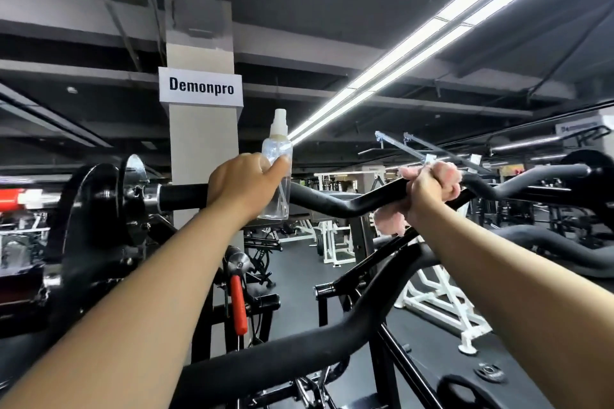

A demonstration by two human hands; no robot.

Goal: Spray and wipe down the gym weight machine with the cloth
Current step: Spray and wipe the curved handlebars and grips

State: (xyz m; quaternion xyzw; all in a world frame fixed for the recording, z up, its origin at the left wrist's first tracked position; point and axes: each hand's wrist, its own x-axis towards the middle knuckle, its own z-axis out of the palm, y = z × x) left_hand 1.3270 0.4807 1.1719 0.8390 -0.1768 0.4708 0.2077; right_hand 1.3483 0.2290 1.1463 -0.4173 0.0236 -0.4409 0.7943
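Weight plates of black steel (89, 229) sit at the far left end of the bent black bar (319, 206) of the weight machine. Next along, the left hand (244, 184) curls around a clear plastic spray bottle with a white nozzle (277, 173), held upright in front of the bar, before a grey pillar bearing a white "Demonpro" sign (201, 86). Further right, the right hand (428, 189) clenches a fluffy pink cloth (390, 221) against the bar's angled section, cloth bunched above and below the fist.
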